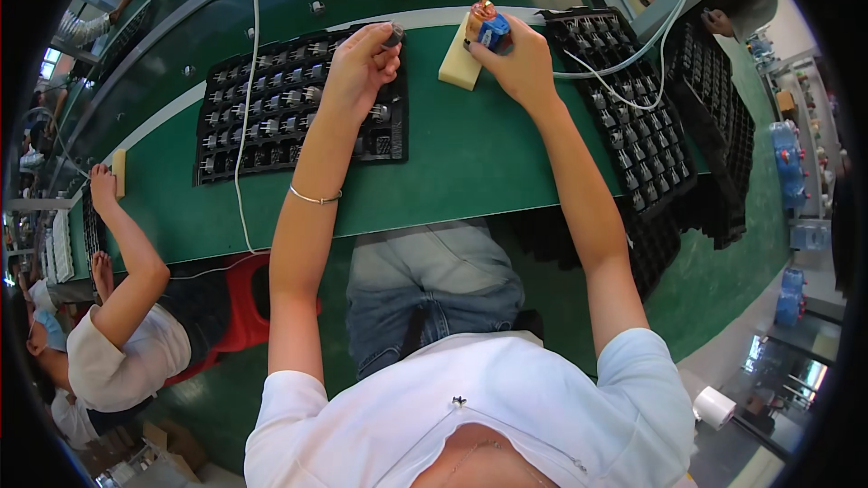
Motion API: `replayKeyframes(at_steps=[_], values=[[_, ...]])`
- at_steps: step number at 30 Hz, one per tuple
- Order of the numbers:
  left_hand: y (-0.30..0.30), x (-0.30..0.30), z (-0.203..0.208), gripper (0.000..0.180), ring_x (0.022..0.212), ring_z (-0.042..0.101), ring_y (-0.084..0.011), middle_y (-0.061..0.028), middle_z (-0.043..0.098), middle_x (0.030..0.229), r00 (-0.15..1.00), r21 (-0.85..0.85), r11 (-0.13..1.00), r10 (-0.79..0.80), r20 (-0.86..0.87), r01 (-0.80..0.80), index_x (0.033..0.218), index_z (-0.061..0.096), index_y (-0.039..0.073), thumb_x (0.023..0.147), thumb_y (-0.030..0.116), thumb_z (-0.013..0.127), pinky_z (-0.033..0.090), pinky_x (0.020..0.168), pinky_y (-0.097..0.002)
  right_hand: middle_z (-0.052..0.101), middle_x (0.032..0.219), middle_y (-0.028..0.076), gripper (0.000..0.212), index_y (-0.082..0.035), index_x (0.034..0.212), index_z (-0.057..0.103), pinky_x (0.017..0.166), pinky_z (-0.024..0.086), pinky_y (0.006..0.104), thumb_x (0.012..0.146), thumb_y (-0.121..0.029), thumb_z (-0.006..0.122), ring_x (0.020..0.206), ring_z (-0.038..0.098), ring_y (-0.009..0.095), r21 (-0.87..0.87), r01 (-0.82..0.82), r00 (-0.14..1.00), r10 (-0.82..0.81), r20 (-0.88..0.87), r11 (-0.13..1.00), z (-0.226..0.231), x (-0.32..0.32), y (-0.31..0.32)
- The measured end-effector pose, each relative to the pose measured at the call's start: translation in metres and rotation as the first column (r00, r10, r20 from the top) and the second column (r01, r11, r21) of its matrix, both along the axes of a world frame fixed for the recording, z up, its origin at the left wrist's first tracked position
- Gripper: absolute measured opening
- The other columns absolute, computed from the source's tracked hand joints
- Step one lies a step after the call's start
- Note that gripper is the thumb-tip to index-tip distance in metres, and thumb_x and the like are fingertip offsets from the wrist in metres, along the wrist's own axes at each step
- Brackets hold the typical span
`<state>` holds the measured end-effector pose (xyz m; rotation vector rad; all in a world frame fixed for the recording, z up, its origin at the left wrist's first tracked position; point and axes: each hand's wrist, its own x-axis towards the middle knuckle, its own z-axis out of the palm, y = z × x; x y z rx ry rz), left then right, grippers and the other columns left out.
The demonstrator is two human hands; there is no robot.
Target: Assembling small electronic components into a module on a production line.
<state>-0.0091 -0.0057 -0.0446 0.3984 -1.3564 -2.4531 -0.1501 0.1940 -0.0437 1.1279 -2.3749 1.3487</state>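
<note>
Left of the yellow block [459,70], the left hand [362,68] pinches a small dark part [394,36] between thumb and fingertips; a loose pinch could drop it. At the block's upper right, the right hand's [523,59] fingers clamp a blue-and-orange object [493,32], which could slip if gripped unevenly. Around the block spreads a green table [452,158]; far left sits a co-worker [136,352], far right stand blue jugs [788,163].
</note>
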Motion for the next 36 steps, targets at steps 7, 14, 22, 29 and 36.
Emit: replayKeyframes(at_steps=[7,14,22,29,36], values=[[0.000,0.006,0.004,0.016,0.061,0.056,-0.0093,-0.0008,0.062,0.076,1.000,-0.039,0.999,0.007,0.001,-0.007,0.097,0.066,0.005,0.096,0.022,0.064,0.043,0.054,-0.0213,0.069,0.083,0.012,0.044,-0.004,0.102,0.066,0.073,0.053,0.0345,0.069,-0.031,0.077,0.073,0.065,0.020,0.060,-0.009,1.000,0.007,0.030,0.998,0.001,-0.042,-0.036],[0.003,-0.001,0.002,0.019,0.058,0.056,-0.0093,-0.0021,0.063,0.074,0.999,-0.022,0.999,-0.033,-0.032,0.032,0.104,0.068,0.004,0.097,0.020,0.062,0.044,0.053,-0.0211,0.070,0.082,0.019,0.044,-0.005,0.096,0.066,0.074,0.053,0.0435,0.069,-0.039,0.074,0.079,0.068,0.038,0.064,0.139,0.983,-0.130,-0.129,0.988,-0.012,-0.119,-0.090],[0.001,0.006,0.000,0.019,0.061,0.057,-0.0077,-0.0052,0.068,0.083,0.999,-0.094,0.995,-0.040,-0.017,0.039,0.109,0.065,0.003,0.097,0.017,0.060,0.045,0.056,-0.0208,0.072,0.093,0.018,0.045,-0.013,0.107,0.069,0.080,0.054,0.0472,0.071,-0.040,0.074,0.090,0.068,0.039,0.157,0.239,0.962,-0.212,-0.169,0.958,-0.017,-0.125,-0.102],[0.011,0.003,0.011,0.017,0.063,0.058,-0.0073,-0.0097,0.072,0.090,0.998,-0.232,0.970,0.068,-0.012,-0.068,0.104,0.063,0.003,0.091,0.013,0.069,0.045,0.056,-0.0207,0.069,0.084,0.008,0.035,-0.002,0.104,0.068,0.066,0.050,0.0278,0.079,-0.026,0.075,0.071,0.064,0.015,-0.121,-0.225,0.914,0.253,0.317,0.967,0.028,-0.057,-0.068],[0.020,0.005,0.011,0.019,0.064,0.056,-0.0049,-0.0013,0.070,0.085,0.997,-0.488,0.870,0.052,-0.050,-0.070,0.098,0.065,0.004,0.084,0.012,0.076,0.042,0.055,-0.0193,0.063,0.075,0.001,0.026,-0.003,0.104,0.065,0.048,0.038,0.0191,0.086,-0.020,0.071,0.056,0.052,0.005,-0.316,-0.262,0.673,0.408,0.618,0.912,0.029,0.012,-0.030]])
